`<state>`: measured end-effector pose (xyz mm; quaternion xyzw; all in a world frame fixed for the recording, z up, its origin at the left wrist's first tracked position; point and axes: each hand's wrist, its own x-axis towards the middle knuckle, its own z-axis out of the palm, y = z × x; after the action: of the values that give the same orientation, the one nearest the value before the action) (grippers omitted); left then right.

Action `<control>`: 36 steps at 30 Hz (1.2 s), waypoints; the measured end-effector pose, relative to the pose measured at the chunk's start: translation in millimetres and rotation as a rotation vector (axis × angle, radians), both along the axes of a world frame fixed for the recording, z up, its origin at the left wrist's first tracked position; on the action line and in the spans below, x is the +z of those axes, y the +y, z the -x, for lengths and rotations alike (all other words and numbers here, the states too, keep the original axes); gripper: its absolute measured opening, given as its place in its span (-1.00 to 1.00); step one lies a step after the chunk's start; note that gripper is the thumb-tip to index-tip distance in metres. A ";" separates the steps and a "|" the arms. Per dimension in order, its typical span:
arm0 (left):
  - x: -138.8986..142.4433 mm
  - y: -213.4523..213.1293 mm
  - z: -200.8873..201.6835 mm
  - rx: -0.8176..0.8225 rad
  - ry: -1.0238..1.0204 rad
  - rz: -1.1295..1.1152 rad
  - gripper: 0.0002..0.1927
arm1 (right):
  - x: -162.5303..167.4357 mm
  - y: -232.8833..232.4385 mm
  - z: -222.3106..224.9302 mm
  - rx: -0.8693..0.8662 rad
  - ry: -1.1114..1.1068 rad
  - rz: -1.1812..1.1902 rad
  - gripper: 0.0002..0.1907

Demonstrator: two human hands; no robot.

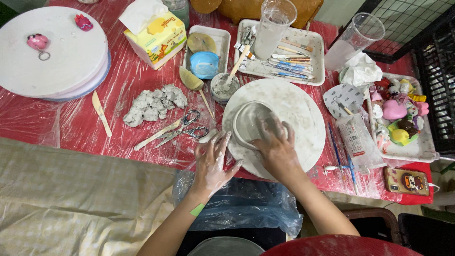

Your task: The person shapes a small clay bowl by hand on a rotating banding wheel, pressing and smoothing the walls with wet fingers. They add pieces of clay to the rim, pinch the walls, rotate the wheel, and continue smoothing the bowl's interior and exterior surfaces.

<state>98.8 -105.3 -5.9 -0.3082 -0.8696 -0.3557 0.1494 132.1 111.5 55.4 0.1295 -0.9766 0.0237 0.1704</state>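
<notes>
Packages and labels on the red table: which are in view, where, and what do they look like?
Tissue box: far left of centre, yellow cube with cartoon print, white tissue sticking out.
Clear packet: right of the white round board, transparent with a white printed label.
Phone: near right corner, cartoon case.

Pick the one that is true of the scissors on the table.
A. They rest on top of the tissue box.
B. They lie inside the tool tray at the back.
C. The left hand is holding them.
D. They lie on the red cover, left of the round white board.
D: the scissors lie flat on the red table cover, between the lump of clay and the round white board, with the left hand just below them and not gripping them.
</notes>
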 end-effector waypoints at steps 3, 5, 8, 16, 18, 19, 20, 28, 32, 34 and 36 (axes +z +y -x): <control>-0.8 0.0 -0.3 -0.001 -0.014 -0.004 -0.08 | 19.1 5.6 -3.6 -0.043 -0.074 0.035 -0.66; -1.7 0.3 -1.5 0.007 -0.023 -0.011 -0.08 | 25.7 4.0 -5.2 -0.041 -0.082 0.058 -0.56; -3.3 1.3 -3.8 0.024 -0.033 -0.005 -0.05 | 13.3 -19.7 0.6 -0.079 0.000 0.101 -0.45; -8.6 1.3 -7.0 0.064 0.029 0.060 -0.07 | -19.8 -32.9 3.9 -0.191 0.144 0.082 -0.25; -10.3 0.8 -8.6 0.051 0.040 0.072 -0.09 | -20.9 -29.7 0.4 -0.190 0.121 0.042 -0.28; -11.2 1.6 -9.9 0.046 0.044 0.076 -0.09 | -20.8 -27.3 -1.9 -0.191 0.103 0.013 -0.30; -11.9 2.6 -11.0 0.062 0.064 0.081 -0.10 | -20.4 -25.3 -3.8 -0.189 0.086 -0.017 -0.31; -13.2 4.1 -11.4 0.072 0.105 0.080 -0.11 | -18.4 -14.9 -11.8 -0.107 0.095 -0.059 -0.39; -14.7 5.4 -10.2 0.061 0.116 0.079 -0.11 | -12.2 -8.2 -13.2 -0.106 0.037 -0.159 -0.36; -16.5 5.5 -10.7 0.060 0.127 0.075 -0.11 | -4.1 -0.6 -16.0 -0.103 0.008 -0.200 -0.40; -18.6 6.9 -10.6 0.069 0.140 0.048 -0.11 | 3.5 6.7 -17.6 -0.079 -0.011 -0.123 -0.43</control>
<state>109.4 -98.3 -24.5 -0.3056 -0.8754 -0.3069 0.2148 149.7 118.2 59.0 0.1008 -0.9815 -0.0426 0.1573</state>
